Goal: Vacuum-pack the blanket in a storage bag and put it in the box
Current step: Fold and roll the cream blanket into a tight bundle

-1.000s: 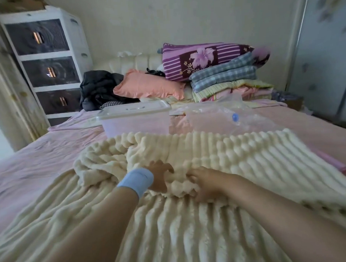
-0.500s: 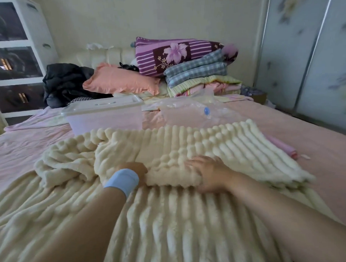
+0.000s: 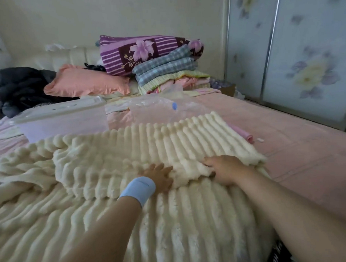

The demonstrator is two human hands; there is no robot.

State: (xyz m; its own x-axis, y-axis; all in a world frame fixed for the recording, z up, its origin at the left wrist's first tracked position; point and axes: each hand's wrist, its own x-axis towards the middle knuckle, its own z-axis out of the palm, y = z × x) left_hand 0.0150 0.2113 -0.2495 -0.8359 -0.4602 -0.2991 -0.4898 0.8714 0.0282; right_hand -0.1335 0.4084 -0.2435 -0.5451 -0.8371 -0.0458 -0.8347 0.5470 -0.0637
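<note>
A cream ribbed plush blanket (image 3: 168,142) lies spread over the pink bed, its far part folded back toward me into a thick layer. My left hand (image 3: 159,175), with a light-blue wristband, lies flat on the near edge of that fold with straight fingers. My right hand (image 3: 223,168) presses on the same edge further right, its fingertips sunk into the pile. Behind the blanket lies a clear plastic storage bag (image 3: 157,108) with a blue valve (image 3: 174,106). To its left stands a translucent storage box (image 3: 64,123) with its lid on.
Folded quilts and a purple floral pillow (image 3: 151,51) are stacked at the headboard, with a pink pillow (image 3: 86,83) and dark clothes (image 3: 23,87) to the left. Sliding wardrobe doors (image 3: 302,53) run along the right side. A pink cloth (image 3: 244,134) lies by the blanket's right edge.
Both hands let go of the bunched fold and slid right along its edge, flattening it. My view has turned right, so the drawer unit has left the frame.
</note>
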